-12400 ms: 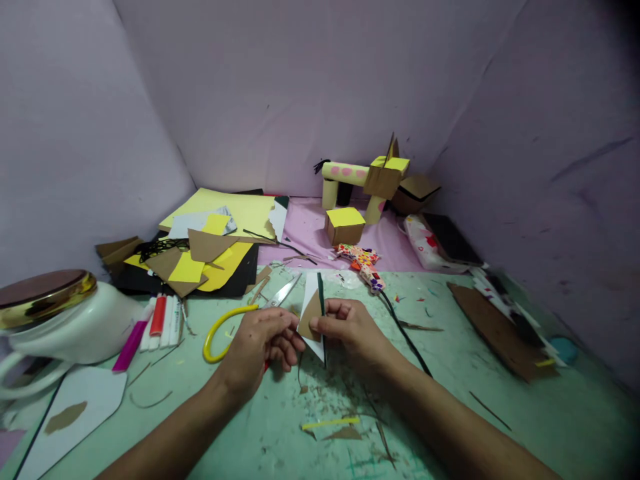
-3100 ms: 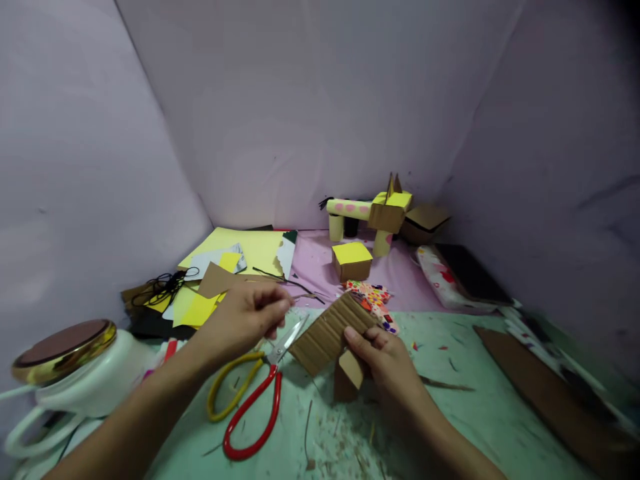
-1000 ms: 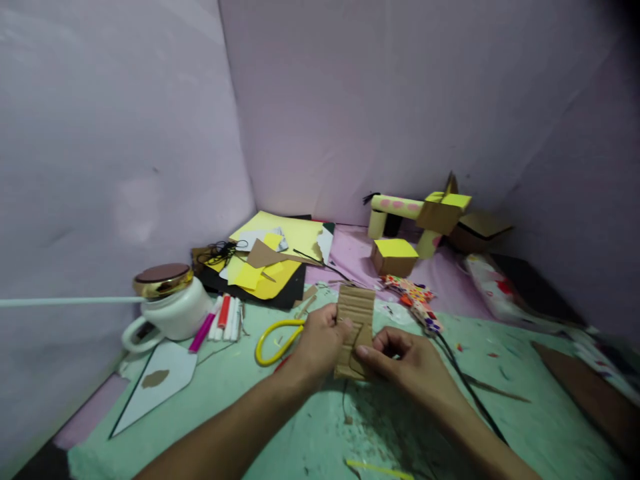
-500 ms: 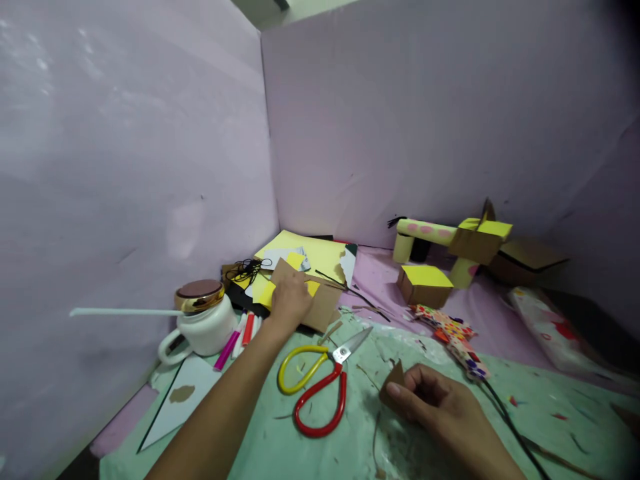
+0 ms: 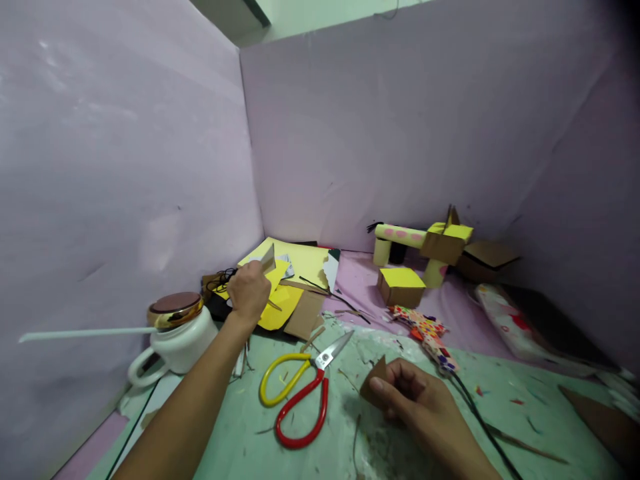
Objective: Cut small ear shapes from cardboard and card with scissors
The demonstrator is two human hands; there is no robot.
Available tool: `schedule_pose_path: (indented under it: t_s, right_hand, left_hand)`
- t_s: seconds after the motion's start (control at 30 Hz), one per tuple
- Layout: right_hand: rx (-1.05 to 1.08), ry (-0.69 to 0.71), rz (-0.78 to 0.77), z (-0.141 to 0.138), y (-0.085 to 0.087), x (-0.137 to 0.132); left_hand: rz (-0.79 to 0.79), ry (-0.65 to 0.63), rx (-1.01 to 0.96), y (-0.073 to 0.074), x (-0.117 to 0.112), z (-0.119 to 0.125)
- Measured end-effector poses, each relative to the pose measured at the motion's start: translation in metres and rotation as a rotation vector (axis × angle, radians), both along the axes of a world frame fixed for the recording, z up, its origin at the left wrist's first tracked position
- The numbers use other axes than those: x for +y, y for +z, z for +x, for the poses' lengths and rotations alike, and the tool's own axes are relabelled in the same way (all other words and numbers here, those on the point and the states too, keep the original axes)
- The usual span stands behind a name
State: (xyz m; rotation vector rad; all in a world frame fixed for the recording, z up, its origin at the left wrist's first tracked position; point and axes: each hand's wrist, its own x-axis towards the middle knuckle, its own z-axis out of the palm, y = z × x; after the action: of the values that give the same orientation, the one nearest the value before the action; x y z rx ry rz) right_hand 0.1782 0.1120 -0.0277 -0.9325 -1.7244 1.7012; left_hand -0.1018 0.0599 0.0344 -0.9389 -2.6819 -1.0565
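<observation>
My left hand point(image 5: 249, 291) is stretched out over the pile of yellow and brown paper scraps point(image 5: 285, 301) at the back left, its fingers closed on a small flat card piece point(image 5: 269, 258) lifted above the pile. My right hand point(image 5: 417, 400) rests on the green mat point(image 5: 500, 413) near me, pinching a small brown cardboard piece point(image 5: 373, 381) between thumb and fingers. Red and yellow scissors point(image 5: 300, 390) lie partly open on the mat between my two arms.
A white jug with a gold lid point(image 5: 173, 333) stands at the left, a white stick poking out. A cardboard animal model point(image 5: 425, 243) and a yellow-topped box point(image 5: 400, 285) sit at the back. A patterned glue gun point(image 5: 425, 330) and its black cord lie right of the scissors.
My left hand has lifted a small card piece up off the scrap pile, where it pressed on brown cardboard half a second ago. The right hand keeps its cardboard piece. The view shifted slightly right.
</observation>
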Motion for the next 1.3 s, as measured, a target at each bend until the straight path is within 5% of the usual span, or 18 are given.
schedule_pose_path:
  t_s: [0.13,0.33,0.53,0.7,0.97,1.07,1.17,1.3]
  right_hand:
    - [0.041,-0.020,-0.041,0.003,0.016,0.000]
    - [0.190,-0.048,0.084,0.016,0.027,0.005]
    - [0.206,0.153,-0.121,0.016,0.028,-0.003]
    - [0.104,0.062,-0.098,0.010,0.027,-0.005]
    - [0.129,-0.303,0.397,0.016,0.025,-0.006]
    - [0.197,-0.237,0.741,0.020,0.023,-0.006]
    - [0.286,-0.028,1.101,0.022,0.022,-0.007]
    - [0.284,0.026,1.248,0.022,0.023,-0.009]
  left_hand:
    - [0.137,-0.254,-0.221,0.013,-0.018,0.036]
    - [0.125,-0.697,-0.608,0.006,-0.027,0.089]
    - [0.112,-0.769,-0.751,-0.004,-0.024,0.113]
    - [0.134,-0.758,-0.883,-0.008,-0.026,0.121]
    - [0.100,-0.607,-1.254,-0.015,-0.022,0.109]
    - [-0.001,-0.638,-1.430,-0.014,-0.024,0.111]
    - [0.062,-0.538,-1.604,-0.014,-0.024,0.117]
    - [0.288,-0.432,-1.597,-0.013,-0.023,0.119]
